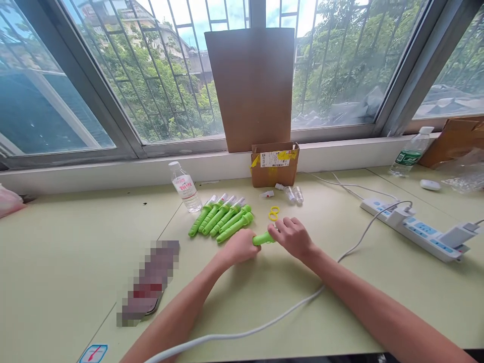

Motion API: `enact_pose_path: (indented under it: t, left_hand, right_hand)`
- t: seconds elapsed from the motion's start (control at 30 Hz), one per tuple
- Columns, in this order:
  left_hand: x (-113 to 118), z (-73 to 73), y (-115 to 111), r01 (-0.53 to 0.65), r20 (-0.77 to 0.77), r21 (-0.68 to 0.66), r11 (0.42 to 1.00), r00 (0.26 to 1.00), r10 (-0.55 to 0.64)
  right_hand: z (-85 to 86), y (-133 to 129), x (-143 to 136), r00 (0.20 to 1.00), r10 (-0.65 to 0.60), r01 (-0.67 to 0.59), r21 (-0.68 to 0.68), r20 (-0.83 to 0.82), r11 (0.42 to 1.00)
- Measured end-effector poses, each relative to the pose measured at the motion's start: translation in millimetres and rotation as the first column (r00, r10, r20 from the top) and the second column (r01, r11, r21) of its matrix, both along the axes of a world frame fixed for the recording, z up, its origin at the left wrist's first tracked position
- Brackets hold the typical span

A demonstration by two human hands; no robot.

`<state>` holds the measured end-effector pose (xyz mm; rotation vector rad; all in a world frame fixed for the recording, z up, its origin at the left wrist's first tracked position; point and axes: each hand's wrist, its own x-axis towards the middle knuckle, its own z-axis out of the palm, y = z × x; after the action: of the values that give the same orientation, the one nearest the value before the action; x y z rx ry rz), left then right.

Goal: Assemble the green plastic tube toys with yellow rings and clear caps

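Between my hands is a short green tube, lying nearly level above the table. My left hand is closed round its left end. The fingers of my right hand are closed on its right end and hide that end. Just left of and behind my left hand, several green tubes lie side by side in a slanted row; some have clear tips. Yellow rings lie just behind my right hand. Farther back are clear plastic caps and a small white piece with a red mark.
A water bottle and an open cardboard box stand at the back. A blurred phone lies left. A white power strip and another bottle are right. A white cable crosses the front, passing my right forearm.
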<state>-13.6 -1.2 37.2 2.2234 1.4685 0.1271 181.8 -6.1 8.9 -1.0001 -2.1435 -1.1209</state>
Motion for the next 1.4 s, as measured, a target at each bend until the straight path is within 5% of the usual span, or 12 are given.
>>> enact_pose_path:
  t: [0.13,0.27,0.47,0.73,1.13,1.4]
  left_hand:
    - [12.9,-18.2,-1.3,-0.005,-0.128,0.199,0.980,0.991,0.031]
    - [14.7,-20.8,-3.1,0.022,-0.229,0.274,0.962,0.973,0.042]
    - [16.9,-20.7,0.6,0.047,-0.329,0.351,0.935,0.941,0.076]
    - [16.6,-27.8,3.6,0.058,-0.335,0.404,0.913,0.938,0.088]
    - [12.7,-26.6,6.2,0.107,-0.348,0.448,0.888,0.935,0.062]
    - [7.2,-15.3,3.5,0.243,-0.338,0.597,0.764,0.940,-0.035]
  right_hand:
    - [-0.5,2.5,6.0,0.999,-0.021,0.024,-0.100,0.031,0.995]
    - [2.0,-1.1,5.8,0.995,-0.079,0.093,-0.243,0.065,0.966]
    - [7.0,-2.8,1.6,0.978,-0.167,0.207,-0.556,0.123,0.805]
    - [10.9,-1.4,-0.2,0.968,-0.211,0.244,-0.719,0.138,0.651]
    - [5.6,-1.9,-1.4,0.973,-0.215,0.213,-0.720,0.090,0.660]
    - [-4.8,2.3,5.4,0.967,-0.253,0.159,-0.729,-0.020,0.665]
